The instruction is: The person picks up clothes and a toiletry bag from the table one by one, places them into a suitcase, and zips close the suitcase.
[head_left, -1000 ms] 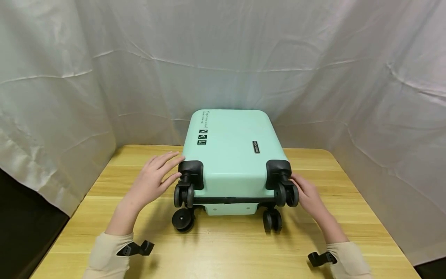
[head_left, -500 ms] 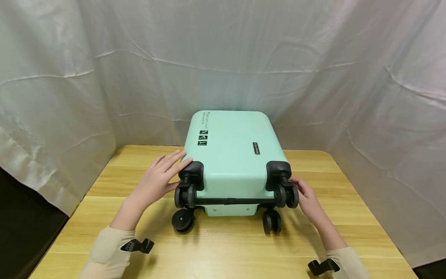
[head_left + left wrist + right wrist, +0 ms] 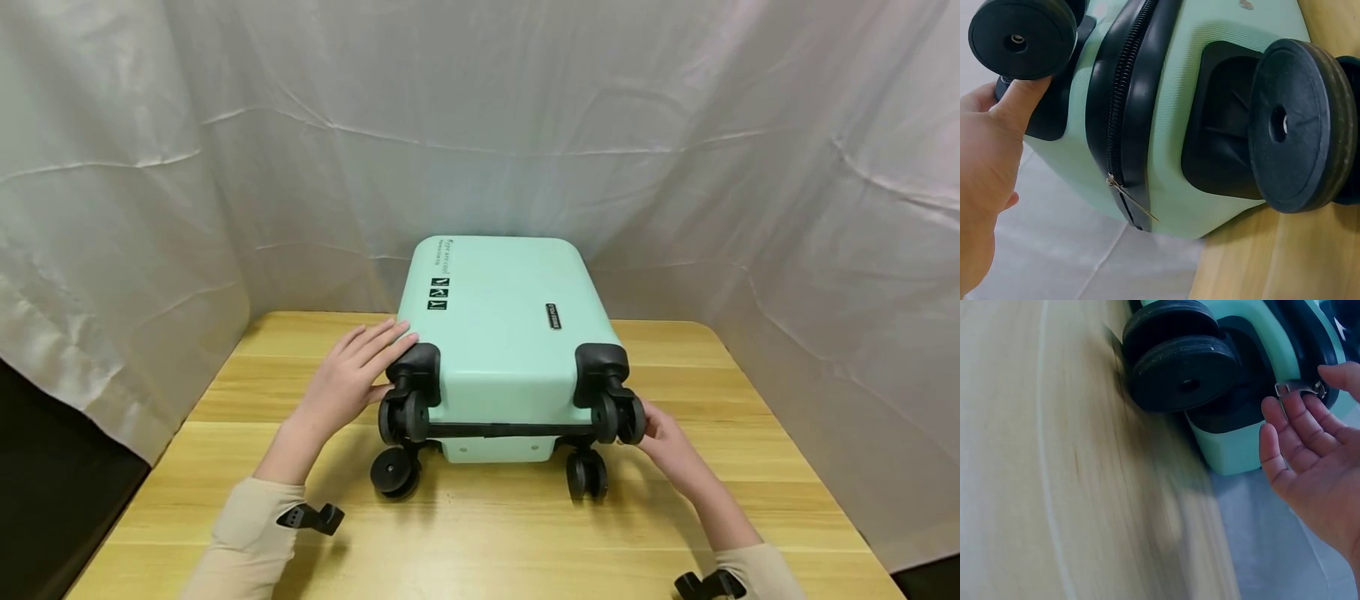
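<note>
A mint-green suitcase (image 3: 510,292) lies flat on the table, its wheeled end toward me. My left hand (image 3: 348,379) rests on its near left corner, fingers extended over the top edge. In the left wrist view that thumb (image 3: 1022,103) lies just under an upper black wheel (image 3: 1022,40); a zipper (image 3: 1124,94) with a metal pull (image 3: 1125,194) runs along the side. My right hand (image 3: 671,446) is at the right side, partly behind a wheel. In the right wrist view its bent fingers (image 3: 1310,428) touch a metal zipper pull (image 3: 1297,389), with the thumb apart.
The wooden table (image 3: 480,542) extends around the suitcase. Lower caster wheels (image 3: 393,472) stand on it at the near end. Pale curtains (image 3: 480,125) hang behind and at both sides. Black camera mounts (image 3: 311,518) sit on both wrists.
My left hand has moved right, from beside the corner to resting over the suitcase edge. My right hand has shifted slightly lower and nearer to me. The suitcase has barely moved.
</note>
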The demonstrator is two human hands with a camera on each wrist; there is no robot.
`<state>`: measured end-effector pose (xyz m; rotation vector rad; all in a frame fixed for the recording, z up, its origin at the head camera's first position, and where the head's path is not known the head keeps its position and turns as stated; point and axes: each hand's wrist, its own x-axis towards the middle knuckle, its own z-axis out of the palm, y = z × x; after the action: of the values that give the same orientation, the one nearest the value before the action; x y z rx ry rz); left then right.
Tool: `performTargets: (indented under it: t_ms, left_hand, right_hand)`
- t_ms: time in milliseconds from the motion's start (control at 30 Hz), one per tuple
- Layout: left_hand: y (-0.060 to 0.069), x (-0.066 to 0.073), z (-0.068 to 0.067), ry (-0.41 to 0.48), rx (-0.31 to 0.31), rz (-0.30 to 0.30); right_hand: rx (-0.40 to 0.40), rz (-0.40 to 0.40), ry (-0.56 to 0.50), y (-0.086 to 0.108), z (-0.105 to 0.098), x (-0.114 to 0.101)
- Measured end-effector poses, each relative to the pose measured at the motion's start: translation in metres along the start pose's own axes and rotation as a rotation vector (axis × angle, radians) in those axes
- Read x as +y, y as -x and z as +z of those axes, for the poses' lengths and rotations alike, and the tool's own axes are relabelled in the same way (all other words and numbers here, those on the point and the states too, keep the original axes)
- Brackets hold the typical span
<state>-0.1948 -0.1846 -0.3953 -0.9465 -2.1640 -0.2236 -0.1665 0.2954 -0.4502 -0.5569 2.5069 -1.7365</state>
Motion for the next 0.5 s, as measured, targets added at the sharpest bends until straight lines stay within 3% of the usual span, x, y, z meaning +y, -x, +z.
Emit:
performTargets:
  t_ms: [200,300,500]
  left_hand:
    - [-0.0039,-0.0008,-0.0014,-0.015,0.009,0.014]
    - [-0.0048,-0.0008,-0.003,-0.014,0.007,0.016]
    - [-0.0055,0.0009,-0.0056,0.007,0.018,0.007]
  right_hand:
    - [0.004,0.028,0.048,0.0025,0.0037,-0.0018]
    - [-0.03,0.044,0.028,0.0039,0.0038,-0.0018]
    - [-0.123,0.029,-0.17,0.0054,-0.0006,0.0003]
